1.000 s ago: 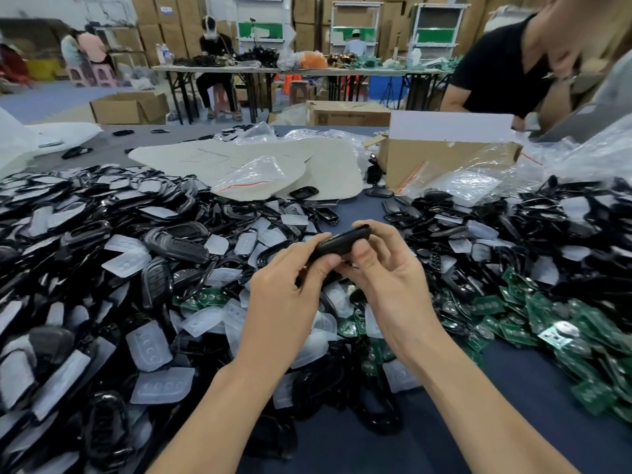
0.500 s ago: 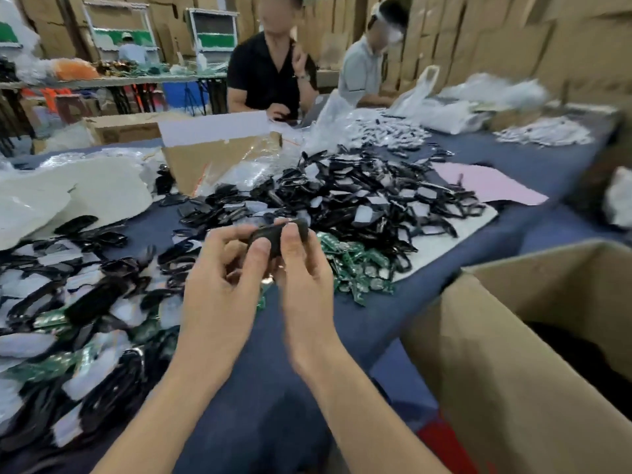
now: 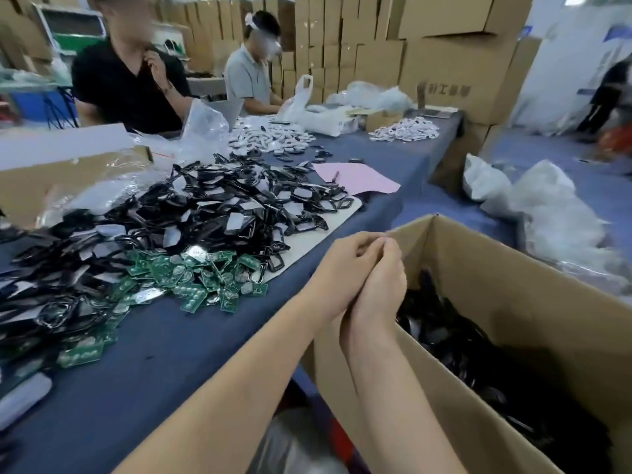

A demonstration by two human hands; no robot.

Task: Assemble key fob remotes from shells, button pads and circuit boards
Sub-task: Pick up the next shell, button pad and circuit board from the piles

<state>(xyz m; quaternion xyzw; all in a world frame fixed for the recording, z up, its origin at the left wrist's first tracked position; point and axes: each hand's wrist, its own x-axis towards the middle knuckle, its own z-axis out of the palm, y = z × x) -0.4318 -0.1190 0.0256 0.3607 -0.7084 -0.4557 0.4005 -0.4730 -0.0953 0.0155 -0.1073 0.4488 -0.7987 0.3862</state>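
Cardboard box (image 3: 533,295) stood open at the table's end, and we used it as our landmark. Inside it lay a dark heap of black fobs (image 3: 461,343), blurred, so we could not make out details. Over the box's near-left rim we saw both hands pressed together. The left hand (image 3: 342,268) had its fingers curled toward the right hand (image 3: 384,282), whose fingers also curled in. The knuckles hid the gap between them, so we could not tell whether either hand gripped anything.

Left of the box, on the blue table cover (image 3: 154,354), lay a loose pile of green circuit boards (image 3: 205,275). They were small rectangles with pale round contacts. Beyond that pile, farther left of the box, we noted a large mound of black shells (image 3: 212,213) mixed with whitish button pads (image 3: 236,220), partly on a pale sheet. A pink sheet (image 3: 355,177) lay behind the box on the table. Farther back was a spread of small white pieces (image 3: 270,140). A second carton (image 3: 51,179) with clear plastic sat far left of the box. White plastic bags (image 3: 554,213) sat on the floor right of the box. Two people sat across the table, and stacked cartons (image 3: 455,63) lined the back wall.
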